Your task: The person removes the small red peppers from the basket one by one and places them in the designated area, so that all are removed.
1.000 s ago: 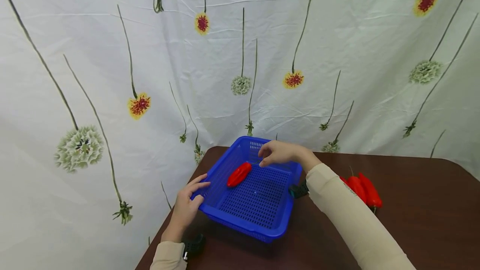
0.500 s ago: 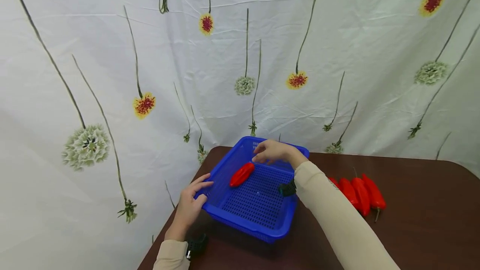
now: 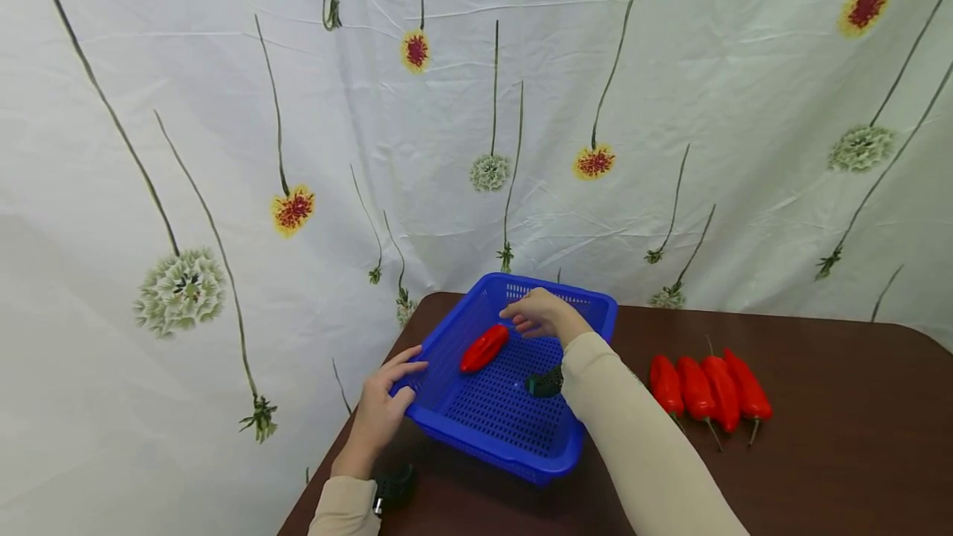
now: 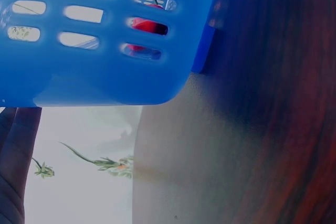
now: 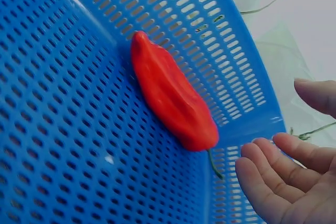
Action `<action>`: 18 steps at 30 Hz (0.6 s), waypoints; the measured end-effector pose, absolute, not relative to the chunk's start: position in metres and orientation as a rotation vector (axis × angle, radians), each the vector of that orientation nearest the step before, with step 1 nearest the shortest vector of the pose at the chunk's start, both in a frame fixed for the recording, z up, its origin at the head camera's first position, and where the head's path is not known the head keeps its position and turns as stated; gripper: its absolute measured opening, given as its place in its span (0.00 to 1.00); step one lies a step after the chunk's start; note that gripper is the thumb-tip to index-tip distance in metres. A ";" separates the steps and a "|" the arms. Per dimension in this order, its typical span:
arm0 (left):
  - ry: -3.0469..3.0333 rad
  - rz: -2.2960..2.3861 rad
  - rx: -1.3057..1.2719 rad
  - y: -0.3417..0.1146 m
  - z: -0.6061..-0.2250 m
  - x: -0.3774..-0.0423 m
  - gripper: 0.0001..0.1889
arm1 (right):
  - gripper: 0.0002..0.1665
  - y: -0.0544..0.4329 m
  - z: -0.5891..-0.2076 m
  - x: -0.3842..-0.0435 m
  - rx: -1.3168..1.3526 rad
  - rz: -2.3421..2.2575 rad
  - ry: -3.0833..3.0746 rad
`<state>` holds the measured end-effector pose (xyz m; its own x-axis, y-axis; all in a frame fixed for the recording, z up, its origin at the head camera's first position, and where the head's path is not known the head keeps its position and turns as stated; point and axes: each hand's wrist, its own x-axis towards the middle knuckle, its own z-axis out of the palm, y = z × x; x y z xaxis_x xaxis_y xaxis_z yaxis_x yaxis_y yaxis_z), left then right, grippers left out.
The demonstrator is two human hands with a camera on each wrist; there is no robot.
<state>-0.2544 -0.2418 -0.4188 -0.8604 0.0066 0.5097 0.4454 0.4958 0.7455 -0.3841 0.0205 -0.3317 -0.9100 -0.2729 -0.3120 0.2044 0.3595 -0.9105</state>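
Observation:
A blue plastic basket [image 3: 514, 404] with slotted walls stands at the table's left end. My left hand [image 3: 378, 408] grips its left rim, thumb and fingers on either side. In the left wrist view, part of that hand shows at the edge beside the basket wall [image 4: 105, 85]. One red pepper [image 3: 485, 347] with a thin green stem lies inside the basket against the wall. Over the basket's far part, my right hand [image 3: 539, 314] is just past the pepper's stem end. The right wrist view shows its fingers loosely bent, apart from the pepper [image 5: 173, 95] and holding nothing.
Several red peppers [image 3: 698, 391] lie side by side on the dark brown table [image 3: 841, 412], right of the basket. A white cloth [image 3: 439, 122] with printed flowers hangs behind and to the left. My right forearm [image 3: 633, 437] crosses the basket's right rim.
My right hand dips slightly lower, and its wrist and forearm have swung left, uncovering the peppers on the table. The left hand keeps its place on the rim. The head view has shifted slightly.

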 end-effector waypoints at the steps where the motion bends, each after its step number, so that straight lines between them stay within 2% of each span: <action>1: -2.302 -1.333 -0.369 -0.242 -0.419 -0.255 0.22 | 0.31 0.019 -0.333 -0.384 -0.042 -1.579 2.207; 13: -2.302 -1.323 -0.357 -0.241 -0.417 -0.254 0.22 | 0.38 0.000 -0.346 -0.381 0.027 -1.631 2.192; 18: -2.289 -1.324 -0.371 -0.241 -0.418 -0.254 0.22 | 0.45 -0.004 -0.349 -0.376 0.098 -1.681 2.172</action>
